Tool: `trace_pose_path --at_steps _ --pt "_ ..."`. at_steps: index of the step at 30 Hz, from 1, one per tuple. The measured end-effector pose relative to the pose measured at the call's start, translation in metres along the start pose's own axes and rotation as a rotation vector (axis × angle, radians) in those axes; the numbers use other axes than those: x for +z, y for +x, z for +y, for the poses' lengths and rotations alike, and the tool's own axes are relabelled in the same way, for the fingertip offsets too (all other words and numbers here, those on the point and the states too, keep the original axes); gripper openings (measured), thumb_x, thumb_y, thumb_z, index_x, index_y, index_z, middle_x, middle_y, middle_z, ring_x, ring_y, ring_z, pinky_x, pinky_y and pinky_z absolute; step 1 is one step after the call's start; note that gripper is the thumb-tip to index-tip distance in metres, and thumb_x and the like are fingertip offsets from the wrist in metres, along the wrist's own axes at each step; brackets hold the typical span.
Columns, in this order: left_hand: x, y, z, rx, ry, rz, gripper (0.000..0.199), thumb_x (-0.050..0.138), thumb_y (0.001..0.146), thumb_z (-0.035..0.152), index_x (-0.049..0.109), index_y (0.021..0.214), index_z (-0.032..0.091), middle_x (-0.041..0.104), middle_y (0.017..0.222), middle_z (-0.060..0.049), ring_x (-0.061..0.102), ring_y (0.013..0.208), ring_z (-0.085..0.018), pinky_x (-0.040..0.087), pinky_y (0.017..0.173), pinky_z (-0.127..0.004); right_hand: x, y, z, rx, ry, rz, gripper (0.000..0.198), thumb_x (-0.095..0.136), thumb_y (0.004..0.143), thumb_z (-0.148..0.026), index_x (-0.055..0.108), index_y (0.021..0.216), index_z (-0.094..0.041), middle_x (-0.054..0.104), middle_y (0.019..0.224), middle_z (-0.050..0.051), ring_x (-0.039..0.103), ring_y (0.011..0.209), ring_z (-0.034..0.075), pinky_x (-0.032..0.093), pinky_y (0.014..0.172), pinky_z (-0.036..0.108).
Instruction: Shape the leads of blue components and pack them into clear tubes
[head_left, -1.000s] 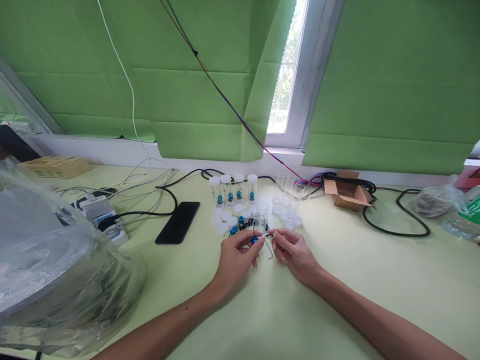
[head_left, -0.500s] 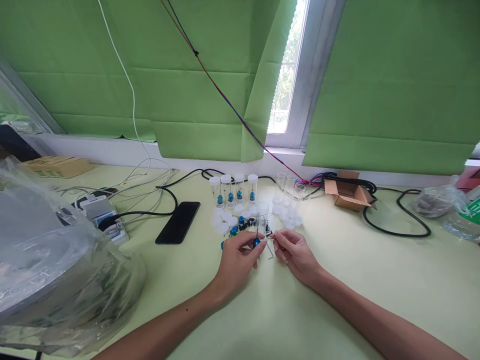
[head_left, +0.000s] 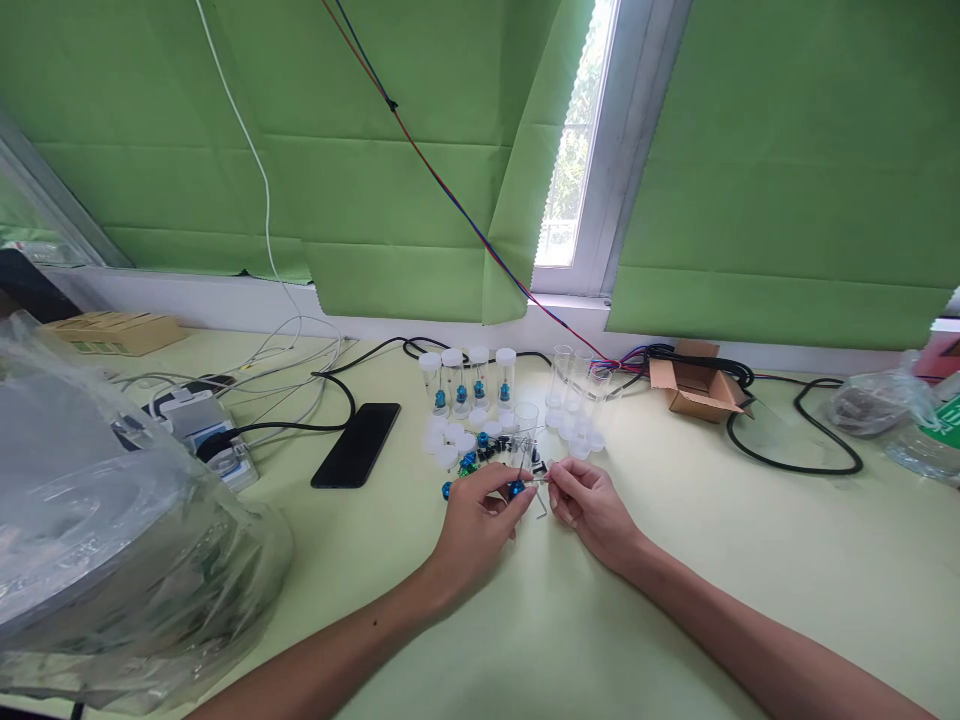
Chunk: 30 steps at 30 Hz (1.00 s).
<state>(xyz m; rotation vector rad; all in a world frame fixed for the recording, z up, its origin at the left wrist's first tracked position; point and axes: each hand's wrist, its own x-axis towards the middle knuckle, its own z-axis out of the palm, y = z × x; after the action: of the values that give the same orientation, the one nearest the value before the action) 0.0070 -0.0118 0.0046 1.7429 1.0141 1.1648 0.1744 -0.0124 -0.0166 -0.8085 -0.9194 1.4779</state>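
Observation:
My left hand (head_left: 478, 515) pinches a small round blue metal part (head_left: 516, 489) with a thin dark shaft standing up from it. From the other side, my right hand (head_left: 592, 505) grips a thin metal rod (head_left: 543, 479) in its fingertips, its tip near the blue part. Just below the rod, an L-shaped hex key (head_left: 541, 506) lies on the table. Behind my hands stands an uncapped clear tube (head_left: 526, 420). Loose blue, green and black small parts (head_left: 469, 461) lie left of it, beside several white caps (head_left: 448, 456).
Several capped tubes (head_left: 505, 378) with blue parts inside stand at the back. Clear tubes without caps (head_left: 598, 385) are to their right, near an open cardboard box (head_left: 697, 400). A phone (head_left: 356, 446), a power strip (head_left: 225, 455) and a plastic-wrapped spool (head_left: 112, 540) occupy the left.
The blue part in my left hand has shifted slightly right and down, and its shaft leans more. My right hand has hardly moved.

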Motion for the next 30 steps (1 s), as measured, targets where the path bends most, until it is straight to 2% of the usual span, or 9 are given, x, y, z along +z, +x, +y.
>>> trace_pose_path --at_steps 15,22,30 --pt "-0.0011 -0.0025 -0.0006 0.120 0.120 -0.027 0.016 0.063 0.087 0.029 0.074 0.093 0.019 0.065 0.080 -0.003 0.056 0.062 -0.011 0.050 0.051 -0.019 -0.0002 0.0000 -0.0002 0.030 -0.033 0.000 0.036 0.072 0.080 -0.042 0.056 0.061 -0.015 0.051 0.044 -0.005 0.034 0.034 0.003 0.020 0.039 0.020" --pt "-0.0006 -0.0017 0.0006 0.161 0.147 -0.031 0.017 0.062 0.087 0.029 0.074 0.093 0.019 0.066 0.081 -0.004 0.058 0.062 -0.010 0.050 0.050 -0.019 -0.0019 0.0008 0.0030 0.033 -0.036 -0.011 0.035 0.070 0.081 -0.039 0.054 0.059 -0.016 0.047 0.039 -0.006 0.031 0.031 0.003 0.016 0.037 0.021" --pt "-0.0005 -0.0027 0.0007 0.158 0.147 -0.017 0.016 0.063 0.087 0.029 0.073 0.089 0.017 0.066 0.080 -0.004 0.057 0.063 -0.011 0.050 0.050 -0.019 -0.0008 0.0015 0.0016 0.038 -0.055 -0.007 0.038 0.069 0.081 -0.042 0.055 0.058 -0.016 0.047 0.038 -0.006 0.031 0.030 0.003 0.016 0.036 0.021"
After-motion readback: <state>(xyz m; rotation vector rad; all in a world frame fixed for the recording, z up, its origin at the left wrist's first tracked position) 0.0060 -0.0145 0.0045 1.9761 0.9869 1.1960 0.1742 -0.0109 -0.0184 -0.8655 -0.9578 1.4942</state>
